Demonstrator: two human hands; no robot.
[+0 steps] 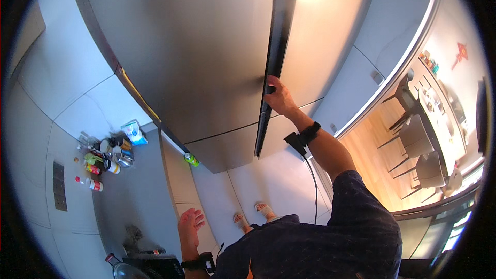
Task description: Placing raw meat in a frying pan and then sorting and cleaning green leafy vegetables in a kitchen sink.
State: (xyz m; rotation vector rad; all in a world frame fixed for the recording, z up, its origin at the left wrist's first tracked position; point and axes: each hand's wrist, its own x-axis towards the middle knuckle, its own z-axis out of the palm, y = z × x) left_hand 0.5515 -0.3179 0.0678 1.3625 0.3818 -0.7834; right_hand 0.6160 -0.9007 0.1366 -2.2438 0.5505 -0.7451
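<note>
A large grey-beige refrigerator (pixel 209 58) with two tall doors stands in front of me. Between the doors runs a dark recessed handle strip (pixel 277 42). My right hand (pixel 279 97) is at the lower part of this strip, its fingers curled around the edge of the left door; the fingertips are partly hidden. The doors look closed. My left hand (pixel 190 221) hangs beside the front edge of the grey countertop (pixel 131 197), palm up, with fingers apart and nothing in it. Both wrists wear black straps, and a cable runs down from the right one.
Jars and bottles (pixel 112 153) crowd the counter's back, beside a plastic pouch (pixel 134 132). A glass-lidded pan (pixel 128 270) sits lower left. A green bottle (pixel 191 159) stands by the refrigerator's base. Right, past a door frame, are chairs (pixel 416 135) and a dining table (pixel 445 131).
</note>
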